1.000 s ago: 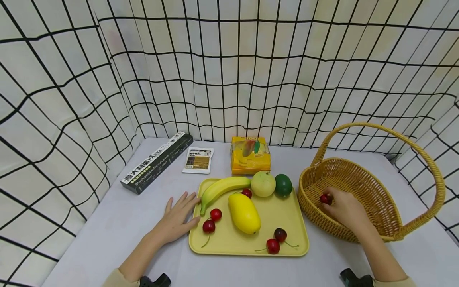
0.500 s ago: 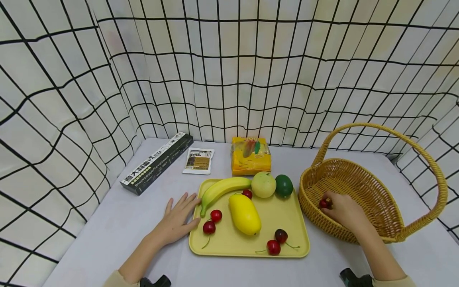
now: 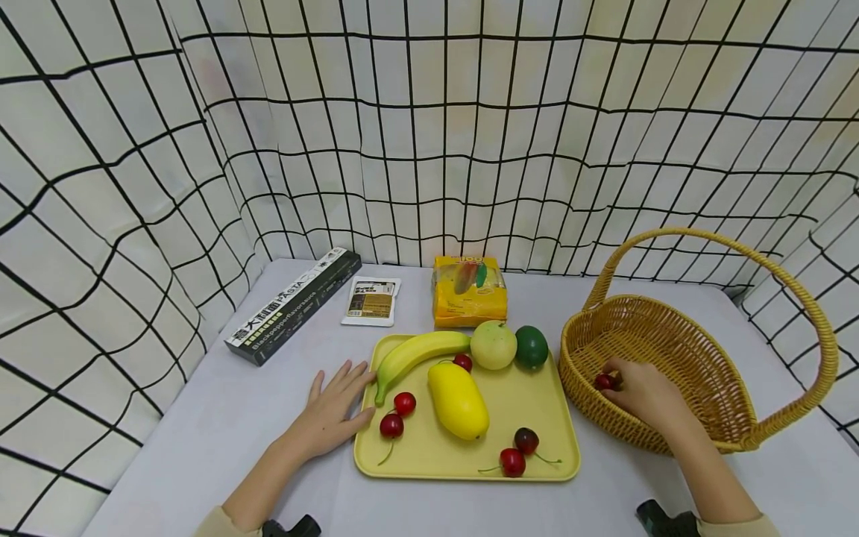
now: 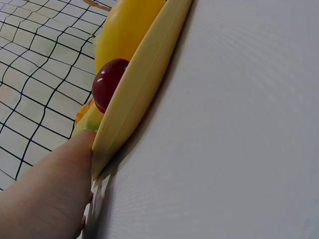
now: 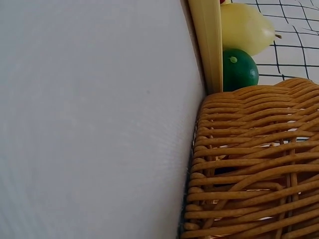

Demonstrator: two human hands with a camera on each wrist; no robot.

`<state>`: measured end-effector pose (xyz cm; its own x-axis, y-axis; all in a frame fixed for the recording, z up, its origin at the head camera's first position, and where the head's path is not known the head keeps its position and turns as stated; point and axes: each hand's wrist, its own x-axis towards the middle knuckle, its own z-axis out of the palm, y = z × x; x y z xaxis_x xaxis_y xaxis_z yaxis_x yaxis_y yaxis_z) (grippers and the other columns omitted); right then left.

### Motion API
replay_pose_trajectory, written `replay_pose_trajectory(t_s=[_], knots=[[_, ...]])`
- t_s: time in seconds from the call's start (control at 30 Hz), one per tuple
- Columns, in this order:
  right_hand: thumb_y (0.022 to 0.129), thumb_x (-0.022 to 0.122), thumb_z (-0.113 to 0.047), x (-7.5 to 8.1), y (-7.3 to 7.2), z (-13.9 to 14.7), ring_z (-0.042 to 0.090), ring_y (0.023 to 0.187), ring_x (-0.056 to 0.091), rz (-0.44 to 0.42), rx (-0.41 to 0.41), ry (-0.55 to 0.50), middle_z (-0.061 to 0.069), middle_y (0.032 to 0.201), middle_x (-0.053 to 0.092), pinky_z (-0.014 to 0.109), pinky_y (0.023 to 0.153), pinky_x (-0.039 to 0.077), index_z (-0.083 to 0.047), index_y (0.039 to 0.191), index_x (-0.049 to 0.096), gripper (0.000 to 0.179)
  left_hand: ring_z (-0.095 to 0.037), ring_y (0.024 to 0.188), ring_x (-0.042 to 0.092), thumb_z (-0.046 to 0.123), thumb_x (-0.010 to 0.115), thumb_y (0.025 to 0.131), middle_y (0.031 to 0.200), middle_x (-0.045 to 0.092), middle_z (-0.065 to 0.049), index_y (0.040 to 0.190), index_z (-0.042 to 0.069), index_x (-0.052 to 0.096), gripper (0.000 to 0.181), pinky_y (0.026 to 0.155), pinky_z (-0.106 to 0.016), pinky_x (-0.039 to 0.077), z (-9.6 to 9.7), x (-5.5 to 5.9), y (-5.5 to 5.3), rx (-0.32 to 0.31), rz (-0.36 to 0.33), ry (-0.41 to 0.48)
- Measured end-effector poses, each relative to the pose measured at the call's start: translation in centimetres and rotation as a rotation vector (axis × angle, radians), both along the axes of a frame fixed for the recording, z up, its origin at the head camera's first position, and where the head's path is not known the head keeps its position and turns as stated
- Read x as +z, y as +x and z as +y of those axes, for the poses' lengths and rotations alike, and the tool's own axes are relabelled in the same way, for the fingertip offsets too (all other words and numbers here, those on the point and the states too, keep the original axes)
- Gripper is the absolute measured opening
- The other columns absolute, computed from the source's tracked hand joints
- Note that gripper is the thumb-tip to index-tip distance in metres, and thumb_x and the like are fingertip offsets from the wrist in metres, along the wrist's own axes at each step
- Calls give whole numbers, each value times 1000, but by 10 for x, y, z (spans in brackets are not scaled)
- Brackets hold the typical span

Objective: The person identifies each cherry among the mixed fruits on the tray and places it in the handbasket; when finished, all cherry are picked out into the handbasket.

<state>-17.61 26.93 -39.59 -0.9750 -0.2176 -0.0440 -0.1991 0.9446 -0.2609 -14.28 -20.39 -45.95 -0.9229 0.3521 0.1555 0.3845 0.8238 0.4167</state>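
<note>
Inside the wicker basket, my right hand pinches a dark red cherry close to the basket's left inner wall. In the right wrist view the woven side hides that hand. My left hand lies with spread, fairly straight fingers at the left edge of the yellow tray, thumb and fingertips touching its rim. On the tray are a banana, a yellow mango-shaped fruit, a pale green round fruit, a dark green fruit and several cherries, some with stems.
Behind the tray stands a yellow package with a mango picture. A white-and-brown sachet and a long black pasta box lie at the back left. The basket's tall handle arches over it. Black netting surrounds the table.
In the basket, my right hand and the cherry have shifted very slightly left. The left hand and the things on the tray keep their places.
</note>
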Motion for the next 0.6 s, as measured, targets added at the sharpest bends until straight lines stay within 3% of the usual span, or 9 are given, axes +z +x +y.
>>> replay_pose_trajectory(t_s=[0.6], knots=[[79, 70, -19, -1, 2, 1, 29, 77, 61, 39, -7, -28, 12, 86, 64, 42, 60, 50, -1, 101, 63, 29, -34, 135, 20, 43, 53, 88, 145, 33, -11, 140, 13, 39, 61, 103, -61, -1, 0, -1, 0, 1, 1, -8]])
